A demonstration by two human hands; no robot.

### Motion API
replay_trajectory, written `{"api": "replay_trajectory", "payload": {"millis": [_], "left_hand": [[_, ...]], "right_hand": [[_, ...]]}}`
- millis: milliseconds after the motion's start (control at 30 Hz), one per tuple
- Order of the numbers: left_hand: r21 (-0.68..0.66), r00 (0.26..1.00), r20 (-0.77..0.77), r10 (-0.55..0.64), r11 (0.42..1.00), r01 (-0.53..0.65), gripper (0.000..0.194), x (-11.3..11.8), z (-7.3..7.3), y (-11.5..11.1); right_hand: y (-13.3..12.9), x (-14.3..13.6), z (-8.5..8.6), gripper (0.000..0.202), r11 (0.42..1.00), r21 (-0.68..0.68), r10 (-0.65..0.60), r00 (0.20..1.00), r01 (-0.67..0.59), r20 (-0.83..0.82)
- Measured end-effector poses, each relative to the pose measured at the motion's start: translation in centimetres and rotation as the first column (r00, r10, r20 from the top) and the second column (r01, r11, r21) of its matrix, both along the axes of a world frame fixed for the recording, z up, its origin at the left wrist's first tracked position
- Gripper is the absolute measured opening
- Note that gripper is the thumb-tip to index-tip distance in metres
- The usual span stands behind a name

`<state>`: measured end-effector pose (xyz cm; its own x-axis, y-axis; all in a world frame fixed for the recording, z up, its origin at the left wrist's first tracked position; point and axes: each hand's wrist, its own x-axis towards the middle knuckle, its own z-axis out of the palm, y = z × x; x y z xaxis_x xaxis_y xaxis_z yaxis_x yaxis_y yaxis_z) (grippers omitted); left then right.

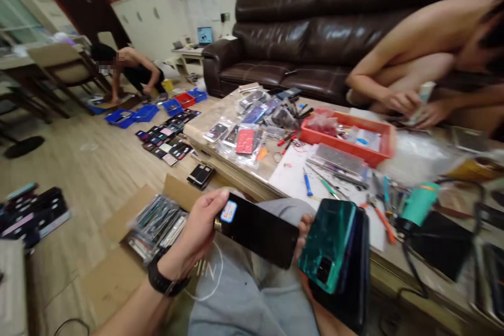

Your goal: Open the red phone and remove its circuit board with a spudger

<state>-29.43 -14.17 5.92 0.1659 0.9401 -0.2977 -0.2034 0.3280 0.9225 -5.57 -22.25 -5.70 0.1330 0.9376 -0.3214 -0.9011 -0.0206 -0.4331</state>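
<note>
My left hand [205,223], with a black watch at the wrist, grips the left end of a black phone screen [260,231] that carries a white and blue label [229,212]. The screen lies tilted above my lap. My right hand [305,236] is mostly hidden behind a teal phone back [328,244] and darker phones [360,273] stacked under it; its fingertips show beside the screen's right end. Left of my lap, an open cardboard box [114,273] holds bagged flat parts [157,226].
A low table [200,136] bears bagged phones, a red tray [346,149], screwdrivers and a green heat tool [421,205]. One person [413,63] sits at the right; another [137,65] crouches behind blue bins [120,118]. Phones [165,139] lie on the floor.
</note>
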Motion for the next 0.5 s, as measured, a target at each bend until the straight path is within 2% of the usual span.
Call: {"api": "replay_trajectory", "payload": {"millis": [133, 267, 367, 500], "left_hand": [[-0.068, 0.982, -0.041, -0.185, 0.981, 0.182, 0.044, -2.4, 1.9, 1.4], [-0.089, 0.922, -0.057, -0.382, 0.922, 0.377, 0.046, -3.0, 3.2, 1.7], [-0.085, 0.880, -0.075, -0.468, 0.883, 0.462, 0.049, -3.0, 3.7, 1.8], [-0.069, 0.846, -0.105, -0.523, 0.852, 0.519, 0.050, -3.1, 3.8, 1.9]], "right_hand": [[0.3, 0.3, 0.7, 0.029, 0.998, -0.027, 0.055, 0.985, -0.060, -0.163], [0.8, 0.5, -0.2, 0.035, 0.991, -0.105, 0.058, 0.964, -0.088, -0.261], [1.1, 0.6, -1.0, 0.029, 0.982, -0.131, 0.100, 0.965, -0.135, -0.244], [0.9, 0.5, -0.9, 0.025, 0.984, -0.104, 0.128, 0.981, -0.143, -0.143]]}}
